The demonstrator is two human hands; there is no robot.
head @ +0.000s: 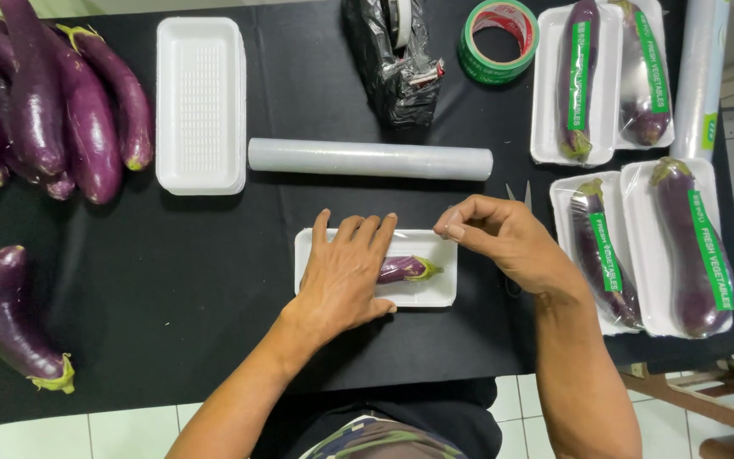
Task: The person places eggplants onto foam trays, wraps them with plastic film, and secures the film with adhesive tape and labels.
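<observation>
My left hand [346, 274] lies flat, fingers apart, on a wrapped white foam tray [437, 291] that holds a purple eggplant [406, 269], covering most of it. Just right of the tray my right hand [496, 232] hovers with thumb and forefinger pinched together; whether anything thin is between them cannot be made out. A roll of clear film [370, 159] lies just beyond the tray. Scissor tips [517, 194] show behind my right hand.
A stack of white foam trays [200, 102] and a pile of loose eggplants [53, 102] are at the left, one eggplant [6, 314] apart at the front left. Wrapped, labelled eggplant trays [639, 246] fill the right. Green tape roll [498, 40], black bag [397, 59] at back.
</observation>
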